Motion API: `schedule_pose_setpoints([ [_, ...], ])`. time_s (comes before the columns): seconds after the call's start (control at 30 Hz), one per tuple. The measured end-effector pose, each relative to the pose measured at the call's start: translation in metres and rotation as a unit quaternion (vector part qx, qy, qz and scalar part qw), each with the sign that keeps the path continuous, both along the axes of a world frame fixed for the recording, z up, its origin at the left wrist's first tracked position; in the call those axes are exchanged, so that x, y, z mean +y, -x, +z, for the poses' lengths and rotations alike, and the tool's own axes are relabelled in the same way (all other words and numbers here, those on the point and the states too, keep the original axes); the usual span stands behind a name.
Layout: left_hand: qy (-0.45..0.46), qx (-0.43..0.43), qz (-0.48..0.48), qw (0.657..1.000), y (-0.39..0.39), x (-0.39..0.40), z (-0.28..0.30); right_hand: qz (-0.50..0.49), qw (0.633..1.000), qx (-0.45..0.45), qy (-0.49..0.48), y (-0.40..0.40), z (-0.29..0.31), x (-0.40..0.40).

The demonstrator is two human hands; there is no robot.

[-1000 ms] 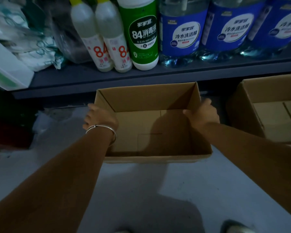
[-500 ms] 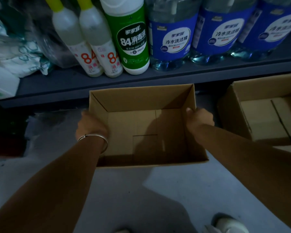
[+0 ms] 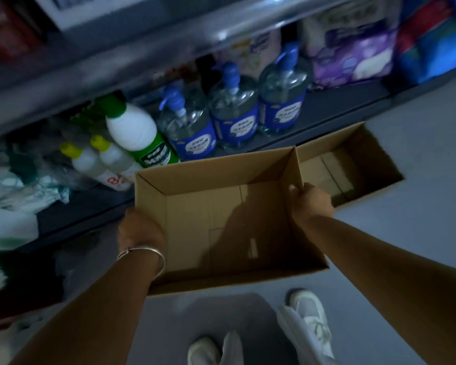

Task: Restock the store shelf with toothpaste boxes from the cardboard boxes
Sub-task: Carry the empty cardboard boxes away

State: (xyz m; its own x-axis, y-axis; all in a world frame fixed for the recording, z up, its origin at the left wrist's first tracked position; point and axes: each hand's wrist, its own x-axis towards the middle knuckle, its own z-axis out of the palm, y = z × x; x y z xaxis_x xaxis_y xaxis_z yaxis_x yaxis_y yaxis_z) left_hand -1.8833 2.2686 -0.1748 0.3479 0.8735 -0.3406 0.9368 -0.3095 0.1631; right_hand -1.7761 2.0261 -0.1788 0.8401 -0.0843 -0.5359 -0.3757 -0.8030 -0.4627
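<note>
**Holding an emptied carton at the shelf**

Gripping the open cardboard box [image 3: 221, 219] by its two side walls, I have my left hand [image 3: 140, 230] curled over the left rim and my right hand [image 3: 311, 204] clamped on the right rim. It sits in front of the bottom shelf [image 3: 334, 106], above the grey floor [image 3: 419, 233].

I judge the unloading of this carton done: only bare flaps show inside, and no toothpaste boxes are visible anywhere. A second cardboard box [image 3: 353, 164] lies on the floor just beside my right hand, and it looks empty too. Whether any stock is left elsewhere I cannot tell; clearing the empties seems to be what remains.

The carton is plain brown corrugated board, matte, with sharp folded corners and a rectangular mouth. Behind it stand clear pump bottles [image 3: 232, 111] with blue labels, glossy and rounded, and a white bottle [image 3: 134, 130] with a green cap and label. Soft plastic-wrapped packs [image 3: 353, 48] fill the shelf further right.
</note>
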Motion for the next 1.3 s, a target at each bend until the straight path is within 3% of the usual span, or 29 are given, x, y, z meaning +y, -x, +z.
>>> schedule_pose_setpoints([
  [0.23, -0.014, -0.049, -0.091, 0.995, -0.065, -0.084, 0.114, -0.083, 0.996, -0.014, 0.006, -0.025, 0.106, -0.092],
  [0.57, -0.007, -0.071, -0.253, 0.965, -0.207, -0.231, 0.234, -0.247, 0.968, -0.045, -0.023, -0.088, 0.217, -0.26],
  [1.03, -0.011, -0.089, -0.417, 0.904, -0.382, -0.48, 0.324, -0.393, 0.917, -0.065, -0.023, -0.171, 0.312, -0.496],
  [1.3, 0.012, -0.119, -0.515, 0.849, -0.49, -0.624, 0.367, -0.471, 0.88, -0.065, 0.003, -0.236, 0.349, -0.619],
])
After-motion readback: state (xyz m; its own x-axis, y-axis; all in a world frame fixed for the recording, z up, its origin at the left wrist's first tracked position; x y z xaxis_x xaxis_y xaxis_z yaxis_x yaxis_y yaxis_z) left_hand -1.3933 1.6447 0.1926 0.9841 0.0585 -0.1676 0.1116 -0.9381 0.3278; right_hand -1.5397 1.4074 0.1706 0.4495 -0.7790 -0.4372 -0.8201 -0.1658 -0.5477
